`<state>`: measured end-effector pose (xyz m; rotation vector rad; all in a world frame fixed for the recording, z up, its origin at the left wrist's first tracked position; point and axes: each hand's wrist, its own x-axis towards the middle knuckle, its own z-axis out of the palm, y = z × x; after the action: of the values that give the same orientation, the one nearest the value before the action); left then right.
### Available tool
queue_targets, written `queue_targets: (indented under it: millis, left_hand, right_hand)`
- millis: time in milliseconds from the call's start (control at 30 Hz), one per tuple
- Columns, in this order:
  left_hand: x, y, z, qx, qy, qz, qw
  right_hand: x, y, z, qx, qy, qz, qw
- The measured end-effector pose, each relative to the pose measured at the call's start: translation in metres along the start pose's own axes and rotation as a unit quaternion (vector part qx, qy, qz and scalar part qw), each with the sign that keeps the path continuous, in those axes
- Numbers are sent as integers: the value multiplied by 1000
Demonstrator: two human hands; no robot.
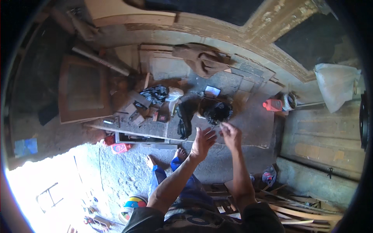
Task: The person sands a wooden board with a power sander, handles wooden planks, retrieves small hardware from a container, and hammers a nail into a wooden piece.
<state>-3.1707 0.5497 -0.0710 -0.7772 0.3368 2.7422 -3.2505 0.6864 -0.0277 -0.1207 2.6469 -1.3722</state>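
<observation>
My left hand (203, 143) is raised in front of the workbench, its fingers stretched and apart, holding nothing. Beside it my right hand (232, 136) has its fingers curled and pressed together; whatever lies in them is too small or blurred to make out. Just beyond both hands, a black plastic bag (218, 113) sits bunched on the workbench (248, 134). To its left a long dark bundle (185, 120) hangs toward the bench's front edge. A small lit rectangular thing (212, 91) rests behind the bag.
Scraps and small boxes (160, 116) clutter the bench's left part, near another black bag (154, 94). A brown cloth (202, 60) drapes over boards at the back. A red bottle (272, 105) stands at right. An open drawer (145, 138) is below; wood strips (307, 207) lie behind right.
</observation>
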Motion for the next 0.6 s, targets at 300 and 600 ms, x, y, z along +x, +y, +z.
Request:
queue_targets:
  millis: [300,600]
  left_hand:
    - [-78,112,-11,-232,-148,122,954]
    - [-203,202,-55,-272,-217,260,901]
  right_hand:
    - [-92,-164,84,-69,-102,-250,960]
    - [-139,-232,197,181,-164,-99,965]
